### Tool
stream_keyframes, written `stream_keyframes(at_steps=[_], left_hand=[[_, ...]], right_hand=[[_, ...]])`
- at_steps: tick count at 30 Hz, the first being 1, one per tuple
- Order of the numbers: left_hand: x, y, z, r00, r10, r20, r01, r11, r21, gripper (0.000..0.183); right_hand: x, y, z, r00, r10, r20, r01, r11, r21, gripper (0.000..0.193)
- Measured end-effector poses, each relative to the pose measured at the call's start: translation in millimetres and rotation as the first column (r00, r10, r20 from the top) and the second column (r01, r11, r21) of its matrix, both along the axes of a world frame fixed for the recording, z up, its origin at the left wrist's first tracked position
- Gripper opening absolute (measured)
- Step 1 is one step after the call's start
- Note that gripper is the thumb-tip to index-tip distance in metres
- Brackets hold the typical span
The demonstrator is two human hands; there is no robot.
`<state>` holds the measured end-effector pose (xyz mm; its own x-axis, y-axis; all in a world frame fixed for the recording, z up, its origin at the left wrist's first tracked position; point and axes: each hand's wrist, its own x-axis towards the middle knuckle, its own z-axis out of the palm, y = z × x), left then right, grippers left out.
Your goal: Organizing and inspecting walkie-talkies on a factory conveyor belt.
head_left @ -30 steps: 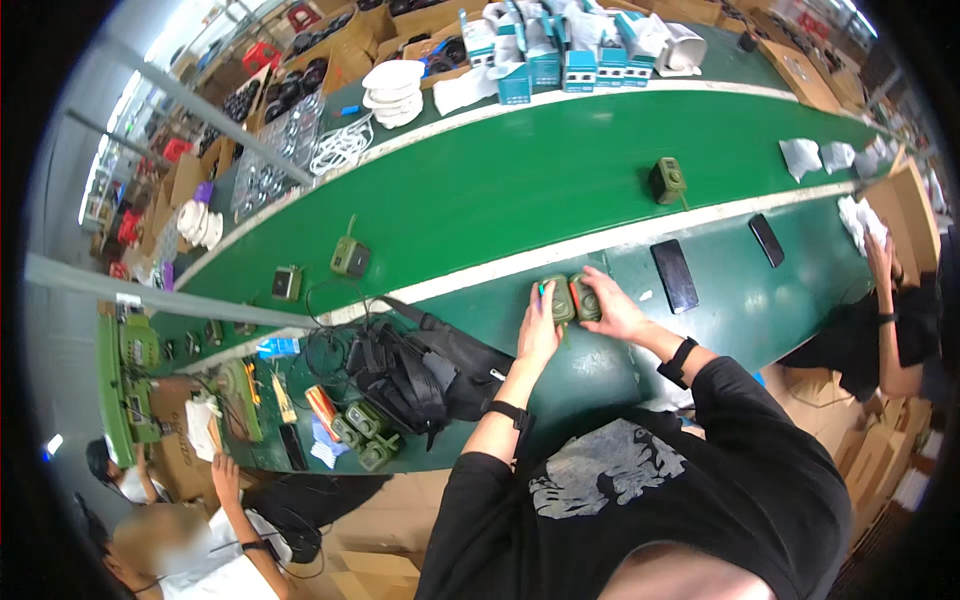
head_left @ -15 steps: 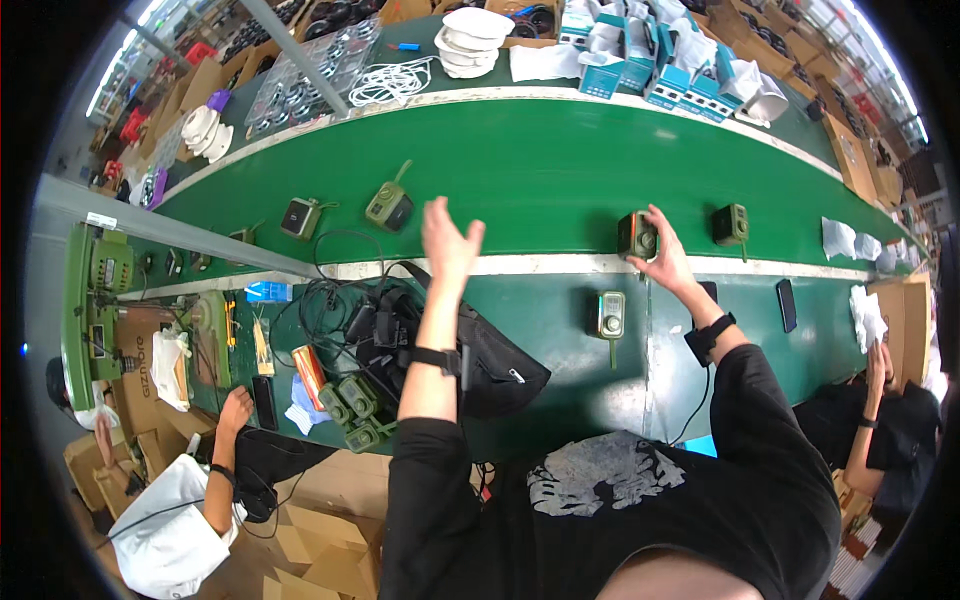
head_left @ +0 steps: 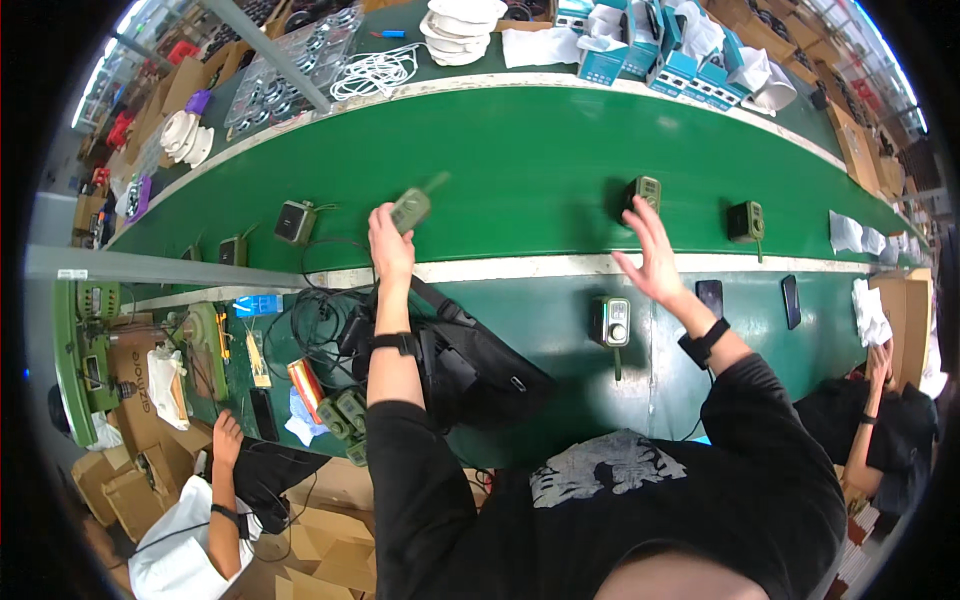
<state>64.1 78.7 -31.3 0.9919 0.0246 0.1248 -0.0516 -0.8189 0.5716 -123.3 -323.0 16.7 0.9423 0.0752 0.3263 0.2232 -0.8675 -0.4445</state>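
Note:
My left hand (head_left: pixel 392 242) is closed round a small olive-green radio-like device (head_left: pixel 410 210) with a strap, over the green belt (head_left: pixel 520 150). The device's strap is blurred by motion. My right hand (head_left: pixel 655 262) is open, fingers spread, just short of a second such device (head_left: pixel 648 188) standing on the belt. Its fingertips overlap the lower part of that device, and whether they touch I cannot tell. Another green device (head_left: pixel 612 322) with a round knob lies on the dark green table (head_left: pixel 560 300) in front of me, its strap toward me.
More devices stand on the belt: one (head_left: pixel 745 222) at right, another (head_left: pixel 294 222) at left. A black bag (head_left: pixel 480 350), cables and several stacked devices (head_left: pixel 347 412) lie left on the table. Phones (head_left: pixel 791 302) lie at right. Co-workers' hands (head_left: pixel 227 430) show at both sides.
My left hand has moved left and taken hold of a green device. My right hand has let go of its device, which now stands farther back on the belt.

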Motion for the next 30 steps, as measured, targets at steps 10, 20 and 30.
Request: stream_keyframes(at_steps=[10,20,30], left_hand=[[-132.9,-87.4,43.1,0.49,-0.85,-0.195,0.858,0.509,-0.066,0.061],[-206.2,-129.8,31.3,0.678,-0.734,0.024,0.727,0.666,-0.169,0.057],[-264.6,-148.7,6.7,0.803,-0.596,0.001,0.596,0.803,-0.019,0.083]], right_hand=[[-106.3,45.9,-13.6,0.974,-0.021,-0.225,0.074,0.971,0.229,0.08],[-135.3,63.2,-27.8,0.948,-0.154,-0.28,0.216,0.954,0.208,0.091],[-133.8,56.8,-38.4,0.974,-0.07,-0.215,0.083,0.995,0.054,0.078]])
